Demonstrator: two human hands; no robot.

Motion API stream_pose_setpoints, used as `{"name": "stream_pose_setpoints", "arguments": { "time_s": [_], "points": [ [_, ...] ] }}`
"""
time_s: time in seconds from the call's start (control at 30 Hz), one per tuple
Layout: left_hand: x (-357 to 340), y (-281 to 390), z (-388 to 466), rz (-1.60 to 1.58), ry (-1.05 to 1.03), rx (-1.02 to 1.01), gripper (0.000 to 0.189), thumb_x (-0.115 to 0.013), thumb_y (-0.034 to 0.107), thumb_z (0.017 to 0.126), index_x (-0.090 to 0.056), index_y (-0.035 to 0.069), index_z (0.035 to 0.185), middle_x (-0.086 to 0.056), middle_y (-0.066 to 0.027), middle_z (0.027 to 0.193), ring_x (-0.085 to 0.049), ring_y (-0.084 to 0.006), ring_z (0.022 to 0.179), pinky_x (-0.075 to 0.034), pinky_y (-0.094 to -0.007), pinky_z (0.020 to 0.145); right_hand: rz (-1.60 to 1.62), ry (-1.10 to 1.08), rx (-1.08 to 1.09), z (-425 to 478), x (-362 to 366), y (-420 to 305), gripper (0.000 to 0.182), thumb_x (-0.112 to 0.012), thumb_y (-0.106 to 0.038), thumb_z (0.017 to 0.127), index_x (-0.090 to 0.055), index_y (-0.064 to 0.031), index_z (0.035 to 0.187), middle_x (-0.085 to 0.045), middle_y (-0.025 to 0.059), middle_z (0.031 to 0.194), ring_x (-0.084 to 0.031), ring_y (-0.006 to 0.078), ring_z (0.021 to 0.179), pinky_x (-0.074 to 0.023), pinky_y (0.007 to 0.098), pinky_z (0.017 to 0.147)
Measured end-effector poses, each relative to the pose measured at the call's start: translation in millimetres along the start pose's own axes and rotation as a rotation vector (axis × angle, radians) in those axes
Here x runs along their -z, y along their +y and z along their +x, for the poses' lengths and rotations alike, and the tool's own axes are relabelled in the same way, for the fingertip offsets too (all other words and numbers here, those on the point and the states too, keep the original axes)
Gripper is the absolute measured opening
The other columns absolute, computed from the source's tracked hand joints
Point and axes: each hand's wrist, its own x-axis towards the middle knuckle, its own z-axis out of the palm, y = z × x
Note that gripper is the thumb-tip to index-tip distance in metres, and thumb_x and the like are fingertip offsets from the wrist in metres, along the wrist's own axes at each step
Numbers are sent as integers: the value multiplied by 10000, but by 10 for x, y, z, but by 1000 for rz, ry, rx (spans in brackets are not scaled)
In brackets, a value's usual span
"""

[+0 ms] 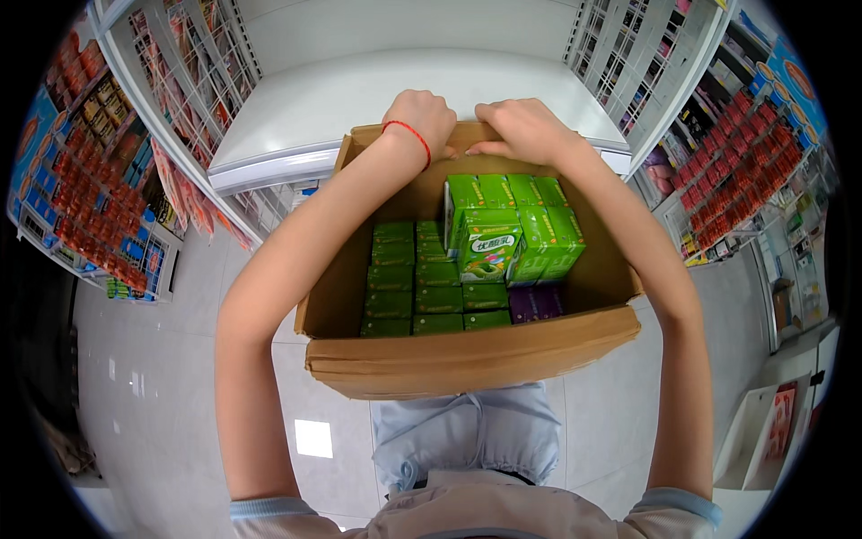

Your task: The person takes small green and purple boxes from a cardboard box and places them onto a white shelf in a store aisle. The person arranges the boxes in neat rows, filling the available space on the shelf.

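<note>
A brown cardboard box (471,357) stands before me, its top open and its near flap folded outward. At its far wall, my left hand (423,124), with a red cord on the wrist, curls over the rim. My right hand (528,131) grips the same rim a little to the right, fingers over the outside and thumb inside. Bright green drink cartons (490,249) are stacked upright in the right part of the box. Lower down, rows of darker-looking green cartons (438,296) fill the left and middle. Purple cartons (535,303) lie near the front right corner.
Behind the box is a white shelf (404,74) with a bare surface and wire-grid sides. Hanging packets (185,182) are at the left. Racks of red packaged goods (101,209) flank both sides, the right one (741,168) too. Grey floor tiles (175,377) lie below.
</note>
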Motion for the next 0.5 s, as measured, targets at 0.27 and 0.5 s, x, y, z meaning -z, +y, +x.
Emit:
{"name": "stream_pose_setpoints", "arguments": {
  "time_s": [0.27, 0.5],
  "points": [
    [69, 58, 8, -23, 173, -22, 464, -678, 521, 661, -599, 74, 759, -607, -58, 709, -622, -204, 714, -484, -315, 587, -42, 31, -33, -69, 29, -19, 390, -680, -372, 709, -544, -14, 779, -606, 137, 687, -604, 320, 680, -490, 407, 592],
    [-79, 105, 18, -91, 264, -24, 478, -680, 452, 677, -530, 67, 918, -592, -75, 864, -581, -210, 844, -471, -341, 617, -22, 382, -108, -20, 502, -224, 298, -728, -190, 609, -529, -41, 773, -555, 69, 839, -574, 241, 812, -489, 358, 621]
  ]
}}
